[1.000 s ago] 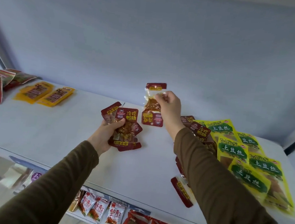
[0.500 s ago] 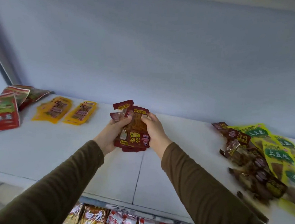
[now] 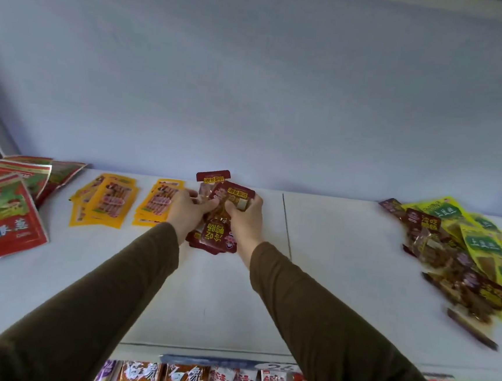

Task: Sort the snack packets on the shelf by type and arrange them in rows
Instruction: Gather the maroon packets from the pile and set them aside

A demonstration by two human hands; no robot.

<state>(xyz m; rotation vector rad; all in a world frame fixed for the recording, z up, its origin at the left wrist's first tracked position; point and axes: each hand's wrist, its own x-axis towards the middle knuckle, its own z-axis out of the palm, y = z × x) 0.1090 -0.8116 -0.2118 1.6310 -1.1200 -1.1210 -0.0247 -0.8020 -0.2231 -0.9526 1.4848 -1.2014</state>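
While my left hand (image 3: 187, 211) and right hand (image 3: 245, 221) both clamp their fingers on the stack of dark-red snack packets (image 3: 219, 221), it sits low over the white shelf (image 3: 341, 289) — just right of the yellow packets (image 3: 157, 203).

We're in a shop: a white shelf (image 3: 344, 259) carries yellow snack packets (image 3: 103, 201), red-and-green packets (image 3: 1, 217) and a mixed heap of dark red and yellow-green packets (image 3: 465, 254), a price-label strip (image 3: 228, 363) runs along its front edge, and more packaged snacks (image 3: 184, 380) line the shelf below.
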